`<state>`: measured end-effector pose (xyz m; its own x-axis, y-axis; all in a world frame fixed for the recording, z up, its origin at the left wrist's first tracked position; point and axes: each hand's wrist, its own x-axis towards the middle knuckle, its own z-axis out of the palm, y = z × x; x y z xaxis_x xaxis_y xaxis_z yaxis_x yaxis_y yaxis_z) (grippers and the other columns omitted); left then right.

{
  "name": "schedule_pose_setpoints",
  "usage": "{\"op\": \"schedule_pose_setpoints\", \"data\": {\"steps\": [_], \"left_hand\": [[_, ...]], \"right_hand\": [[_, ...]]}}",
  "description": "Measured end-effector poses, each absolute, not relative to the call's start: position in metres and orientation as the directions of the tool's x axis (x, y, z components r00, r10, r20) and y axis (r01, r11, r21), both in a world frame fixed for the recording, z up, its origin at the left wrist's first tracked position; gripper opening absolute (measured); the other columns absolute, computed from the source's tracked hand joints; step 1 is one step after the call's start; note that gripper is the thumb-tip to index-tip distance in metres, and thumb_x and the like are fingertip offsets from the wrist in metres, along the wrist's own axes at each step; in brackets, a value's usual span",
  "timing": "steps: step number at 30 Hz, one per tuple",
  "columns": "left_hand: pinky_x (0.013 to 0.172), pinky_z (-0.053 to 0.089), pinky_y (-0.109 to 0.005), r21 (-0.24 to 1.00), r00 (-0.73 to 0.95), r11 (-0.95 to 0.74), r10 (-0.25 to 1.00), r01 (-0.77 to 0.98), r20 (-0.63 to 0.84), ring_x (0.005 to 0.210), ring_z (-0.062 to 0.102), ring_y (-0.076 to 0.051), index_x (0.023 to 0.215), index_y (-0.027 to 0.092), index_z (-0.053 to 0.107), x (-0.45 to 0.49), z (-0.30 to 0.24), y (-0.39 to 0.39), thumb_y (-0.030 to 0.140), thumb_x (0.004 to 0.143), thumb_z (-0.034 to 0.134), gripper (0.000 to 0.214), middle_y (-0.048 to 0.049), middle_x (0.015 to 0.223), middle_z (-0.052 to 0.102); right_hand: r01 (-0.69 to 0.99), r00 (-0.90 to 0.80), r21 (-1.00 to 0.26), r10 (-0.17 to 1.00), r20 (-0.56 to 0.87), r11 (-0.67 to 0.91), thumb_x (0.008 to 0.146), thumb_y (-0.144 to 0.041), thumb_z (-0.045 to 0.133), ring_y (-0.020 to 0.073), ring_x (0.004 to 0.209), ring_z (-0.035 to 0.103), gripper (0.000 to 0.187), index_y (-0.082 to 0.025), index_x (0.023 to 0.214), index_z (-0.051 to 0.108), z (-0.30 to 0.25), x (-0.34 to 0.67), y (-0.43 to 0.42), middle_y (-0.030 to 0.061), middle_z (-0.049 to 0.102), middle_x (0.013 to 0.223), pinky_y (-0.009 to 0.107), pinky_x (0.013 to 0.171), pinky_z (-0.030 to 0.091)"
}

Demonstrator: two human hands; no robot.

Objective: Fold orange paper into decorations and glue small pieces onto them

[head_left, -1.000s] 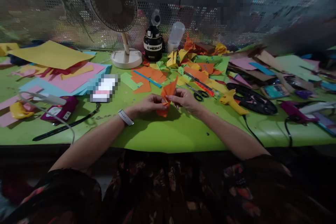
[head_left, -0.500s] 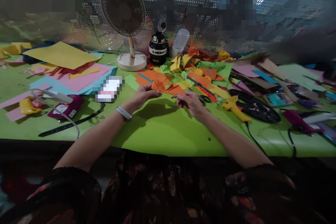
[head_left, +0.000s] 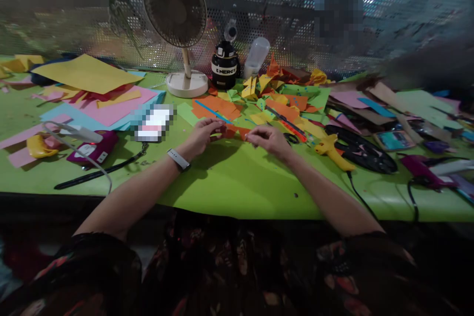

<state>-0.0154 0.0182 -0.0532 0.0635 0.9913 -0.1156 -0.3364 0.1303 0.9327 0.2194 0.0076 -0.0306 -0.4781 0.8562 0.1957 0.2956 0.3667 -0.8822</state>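
Note:
A small piece of folded orange paper [head_left: 232, 131] is between my two hands, just above the green table. My left hand [head_left: 203, 136], with a pale band on its wrist, has its fingers curled in at the paper's left end. At the other end, my right hand [head_left: 272, 142] pinches the paper between thumb and fingertips. Part of the paper is hidden by the fingers. Right behind it lie orange sheets [head_left: 217, 107] with a thin blue strip [head_left: 209, 110] across them. Black-handled scissors [head_left: 291, 138] rest just beyond my right hand.
A white fan [head_left: 187, 84], a black bottle [head_left: 223, 71] and coloured paper scraps stand or lie at the back. To the right are a yellow glue gun [head_left: 333, 153] with a cord and a black reel [head_left: 361, 150]. A phone [head_left: 153, 122] lies left.
The orange paper has turned and folded lower between my hands, so less of it shows. My right hand has shifted slightly left, and my left fingers are more curled.

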Motion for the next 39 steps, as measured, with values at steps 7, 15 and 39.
{"op": "schedule_pose_setpoints", "data": {"steps": [7,15,39], "left_hand": [[0.064,0.051,-0.024,0.946,0.000,0.096,0.995,-0.310,-0.101,0.067,0.063,-0.011,0.079,0.015,0.070,-0.015,-0.048,0.014,0.031,0.064,0.083,0.026,-0.0017,0.071,0.068],[0.062,0.053,-0.023,0.942,0.042,0.131,0.991,-0.310,-0.124,0.064,0.063,-0.011,0.077,0.015,0.070,-0.015,-0.050,0.014,0.030,0.061,0.086,0.027,-0.0007,0.069,0.068],[0.076,0.058,-0.033,0.887,0.351,0.343,0.908,-0.308,-0.230,0.063,0.067,-0.015,0.078,0.013,0.073,-0.011,-0.047,0.007,0.028,0.079,0.077,0.015,-0.0047,0.071,0.072]], "right_hand": [[0.668,-0.336,-0.533,0.849,0.407,0.520,0.076,-0.074,0.063,0.0369,0.132,0.048,0.080,-0.018,0.134,0.057,-0.066,0.231,0.051,0.0190,0.055,0.140,0.056,0.111,0.036],[0.711,-0.309,-0.527,0.880,0.361,0.465,0.080,-0.047,0.072,0.0298,0.099,0.065,0.032,-0.017,0.093,0.071,-0.084,0.227,0.066,0.0123,0.072,0.099,0.046,0.090,0.049],[0.521,-0.706,0.003,0.429,0.564,0.854,0.090,-0.032,0.065,0.0283,0.144,0.033,0.034,-0.039,0.123,0.068,-0.045,0.213,0.001,-0.0001,0.048,0.152,0.055,0.117,0.025]]}}
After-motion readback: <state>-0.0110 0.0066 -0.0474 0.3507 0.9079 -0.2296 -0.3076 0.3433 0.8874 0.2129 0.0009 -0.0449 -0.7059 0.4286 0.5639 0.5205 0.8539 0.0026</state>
